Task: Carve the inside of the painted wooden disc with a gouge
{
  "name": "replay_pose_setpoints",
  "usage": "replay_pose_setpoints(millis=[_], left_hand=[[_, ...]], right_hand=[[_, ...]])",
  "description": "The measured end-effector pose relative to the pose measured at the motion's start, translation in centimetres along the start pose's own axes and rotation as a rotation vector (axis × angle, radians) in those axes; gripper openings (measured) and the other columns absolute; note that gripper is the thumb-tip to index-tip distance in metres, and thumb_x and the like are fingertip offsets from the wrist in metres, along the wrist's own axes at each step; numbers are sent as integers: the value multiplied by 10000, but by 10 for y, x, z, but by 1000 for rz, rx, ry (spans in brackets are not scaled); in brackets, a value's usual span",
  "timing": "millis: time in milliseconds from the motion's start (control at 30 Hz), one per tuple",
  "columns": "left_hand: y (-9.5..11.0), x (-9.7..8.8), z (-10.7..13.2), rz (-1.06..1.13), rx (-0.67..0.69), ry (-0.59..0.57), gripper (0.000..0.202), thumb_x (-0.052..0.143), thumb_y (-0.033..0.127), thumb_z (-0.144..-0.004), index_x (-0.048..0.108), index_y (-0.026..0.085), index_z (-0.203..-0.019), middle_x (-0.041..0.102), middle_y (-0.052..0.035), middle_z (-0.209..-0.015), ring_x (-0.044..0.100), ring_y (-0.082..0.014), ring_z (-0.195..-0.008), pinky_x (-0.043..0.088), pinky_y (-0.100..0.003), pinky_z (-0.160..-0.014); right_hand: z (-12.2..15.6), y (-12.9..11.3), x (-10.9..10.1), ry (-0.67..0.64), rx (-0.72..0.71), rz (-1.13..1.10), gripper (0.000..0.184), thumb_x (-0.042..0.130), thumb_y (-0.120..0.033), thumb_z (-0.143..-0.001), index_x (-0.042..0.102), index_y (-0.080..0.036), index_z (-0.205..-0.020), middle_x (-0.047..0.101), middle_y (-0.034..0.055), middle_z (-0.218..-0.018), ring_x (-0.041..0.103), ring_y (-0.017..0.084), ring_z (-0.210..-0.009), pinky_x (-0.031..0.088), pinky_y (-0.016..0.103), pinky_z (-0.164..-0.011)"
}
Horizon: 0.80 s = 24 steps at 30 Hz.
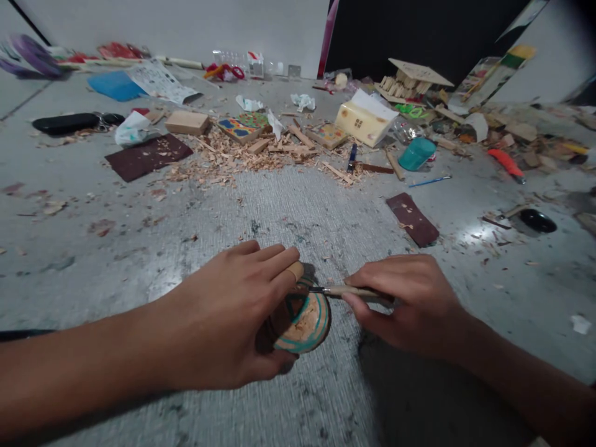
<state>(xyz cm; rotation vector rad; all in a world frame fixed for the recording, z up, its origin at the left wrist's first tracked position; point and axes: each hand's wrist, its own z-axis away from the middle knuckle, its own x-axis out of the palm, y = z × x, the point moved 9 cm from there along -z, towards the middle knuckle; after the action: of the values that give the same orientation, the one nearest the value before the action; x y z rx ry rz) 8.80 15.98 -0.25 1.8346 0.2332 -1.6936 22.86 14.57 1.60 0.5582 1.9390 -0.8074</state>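
A round wooden disc point(311, 326) with teal painted rings and a rough, carved-looking middle lies on the grey surface, tilted slightly. My left hand point(242, 304) grips it from the left, fingers over the far edge and thumb at the near edge. A tan band wraps one of its fingertips. In my right hand point(405, 298) is a slim wooden-handled carving tool point(344, 290) with a metal collar, pinched between thumb and fingers. Its dark shaft reaches across the disc's upper part toward my left fingers, which hide the tip.
Wood shavings point(251, 155) spread beyond my hands, among painted wooden blocks point(242, 127). Brown sandpaper sheets lie at left point(149, 156) and right point(412, 218). Farther right are a teal cup point(418, 153), an orange-handled tool point(505, 162), a thin blue brush point(431, 181) and a small wooden house model point(410, 81).
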Motion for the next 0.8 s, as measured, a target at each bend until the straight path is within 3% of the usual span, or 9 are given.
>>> replay_pose_setpoints(millis=[233,533,800], left_hand=[[1,-1,-1,13,13,5,402,799,429,-721,565,210,-964,611,-19,-982,576,-230,-828,422,-407,-757],[3,0,1,-6,66,5,336,776,434,-781,576,198,-910,609,-37,-961,569,-224,-810,431,-387,-733],[4,-2,1,-28,47,-20,321,783,423,-796,601,192,-925,628,-46,-964,602,-241,-809,472,-406,-735]], right_hand=[[2,-3,3,-73,11,76,211,585,-298,-1024,740,-208,-913,699,-21,-693,597,126,-579,360,315,-588],[3,-17,2,6,-71,179,190,605,-249,-979,712,-207,-828,632,-42,-629,490,122,-519,319,347,-574],[6,-13,13,14,-22,148,258,570,-281,-1011,704,-203,-804,623,-47,-623,539,112,-539,336,308,-573]])
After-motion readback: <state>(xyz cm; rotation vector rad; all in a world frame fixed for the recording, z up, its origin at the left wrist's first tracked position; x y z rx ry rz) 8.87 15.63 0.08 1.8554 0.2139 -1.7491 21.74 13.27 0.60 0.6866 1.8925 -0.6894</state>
